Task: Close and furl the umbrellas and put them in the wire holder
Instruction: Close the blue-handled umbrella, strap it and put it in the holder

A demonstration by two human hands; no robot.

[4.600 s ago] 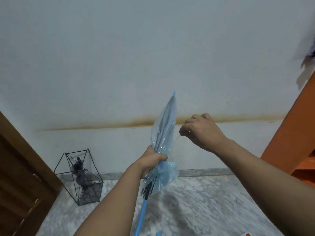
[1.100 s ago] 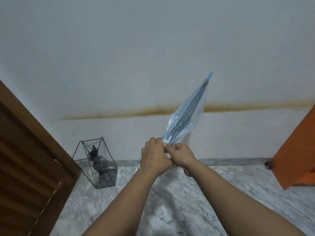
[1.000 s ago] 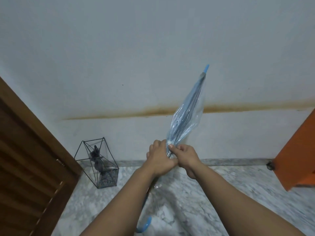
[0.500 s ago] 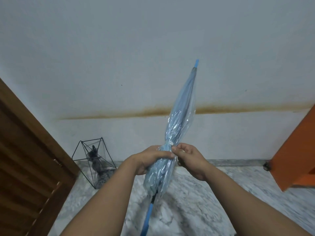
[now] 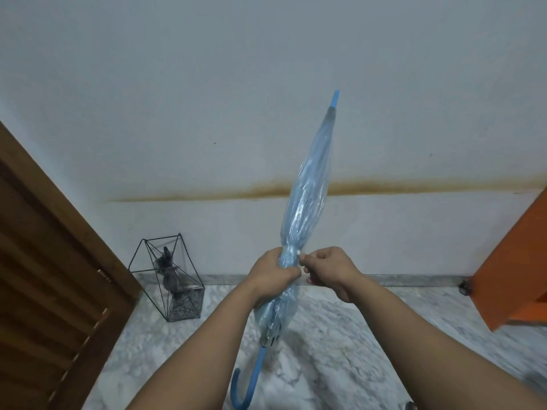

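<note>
2 hands share the furled umbrella (image 5: pixel 305 208): left hand (image 5: pixel 273 272) wrapped around it, right hand (image 5: pixel 328 269) pinching its tie-strap, which could slip and let the canopy unfurl.

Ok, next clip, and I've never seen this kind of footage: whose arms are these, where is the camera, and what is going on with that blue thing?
No machine here: a person wears one wide-angle camera on the head, looking forward and down, so the two bare arms are their own. The left hand has a closed grip around the furled, transparent light-blue plastic umbrella, held tip-up and tilted, its curved blue handle low near the floor. The right hand pinches at a small white fastener on the umbrella's waist; it looks like the tie strap is being fastened, though the strap itself is hard to make out. On the marble floor, against the white wall, stands a black geometric wire holder with a dark furled umbrella already inside.
</note>
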